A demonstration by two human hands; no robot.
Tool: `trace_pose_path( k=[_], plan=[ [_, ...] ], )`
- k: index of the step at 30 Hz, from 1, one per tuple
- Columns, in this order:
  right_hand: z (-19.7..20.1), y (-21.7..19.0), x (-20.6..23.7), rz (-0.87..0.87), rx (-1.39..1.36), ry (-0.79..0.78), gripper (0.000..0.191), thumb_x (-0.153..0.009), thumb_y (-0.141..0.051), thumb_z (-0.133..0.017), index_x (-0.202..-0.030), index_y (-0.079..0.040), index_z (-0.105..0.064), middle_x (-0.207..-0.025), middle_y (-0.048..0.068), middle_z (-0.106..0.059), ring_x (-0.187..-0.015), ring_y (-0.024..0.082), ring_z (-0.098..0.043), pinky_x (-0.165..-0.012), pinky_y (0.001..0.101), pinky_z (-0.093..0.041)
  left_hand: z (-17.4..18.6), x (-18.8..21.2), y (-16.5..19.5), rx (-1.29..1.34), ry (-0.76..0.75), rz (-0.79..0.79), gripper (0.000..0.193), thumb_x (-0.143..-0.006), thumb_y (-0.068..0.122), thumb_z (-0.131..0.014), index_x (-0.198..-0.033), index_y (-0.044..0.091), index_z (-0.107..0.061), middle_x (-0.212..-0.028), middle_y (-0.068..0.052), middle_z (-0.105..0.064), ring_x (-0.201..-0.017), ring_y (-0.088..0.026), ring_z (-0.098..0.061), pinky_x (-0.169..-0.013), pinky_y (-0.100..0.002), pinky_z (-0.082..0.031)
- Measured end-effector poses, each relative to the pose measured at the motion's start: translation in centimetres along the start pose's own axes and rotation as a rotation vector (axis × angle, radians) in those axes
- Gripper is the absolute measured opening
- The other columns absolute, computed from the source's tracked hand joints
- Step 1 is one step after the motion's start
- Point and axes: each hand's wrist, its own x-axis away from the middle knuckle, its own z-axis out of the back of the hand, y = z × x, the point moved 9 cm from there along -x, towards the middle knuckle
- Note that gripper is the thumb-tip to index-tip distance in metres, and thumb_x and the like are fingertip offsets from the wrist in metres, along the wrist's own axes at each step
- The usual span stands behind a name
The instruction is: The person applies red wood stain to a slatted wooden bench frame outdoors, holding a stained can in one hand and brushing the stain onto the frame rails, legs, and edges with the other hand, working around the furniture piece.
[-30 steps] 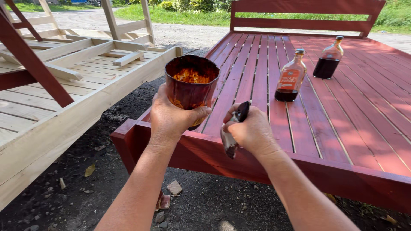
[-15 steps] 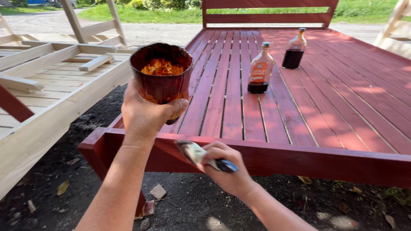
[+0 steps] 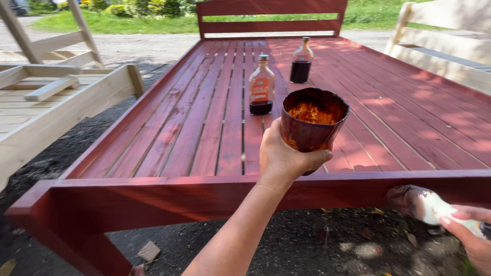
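I've got one head view, standing at the foot rail of the red bed frame, looking down its slats, close above that near rail.

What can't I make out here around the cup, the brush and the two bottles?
- Right hand: head view, mostly cut off by the frame's right and bottom edges.
- Brush: its handle is hidden inside that hand.
- Cup: the left hand covers its lower side and base; its depth of stain cannot be told.
- Two bottles: labels too small.
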Motion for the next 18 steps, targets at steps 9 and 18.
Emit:
trace_pose_path(
  k=[9,18],
  plan=[
    [17.4,1.7,-0.6,-0.23,-0.046,0.296,0.019,-0.096,-0.003,-0.075,-0.105,-0.008,-0.059,-0.099,0.009,-0.068,-0.082,0.019,-0.069,-0.077,0.0347,-0.057,-14.5,4.1,0.3,0.571,-0.41,0.026,0.095,-0.05,0.026,-0.099,-0.132,0.002,-0.057,-0.126,-0.011,-0.073,-0.116,-0.021,-0.07,-0.104,-0.037,-0.057],
    [22.5,-8.1,-14.1,-0.138,0.5,-0.162,0.022,-0.088,0.002,-0.072,-0.108,-0.005,-0.065,-0.107,0.016,-0.073,-0.099,0.026,-0.071,-0.094,0.0407,-0.052,-23.8,8.4,1.9,0.76,-0.665,0.052,0.093,-0.053,0.016,-0.096,-0.134,-0.005,-0.055,-0.127,-0.012,-0.072,-0.118,-0.025,-0.072,-0.107,-0.039,-0.057]
  ],
)
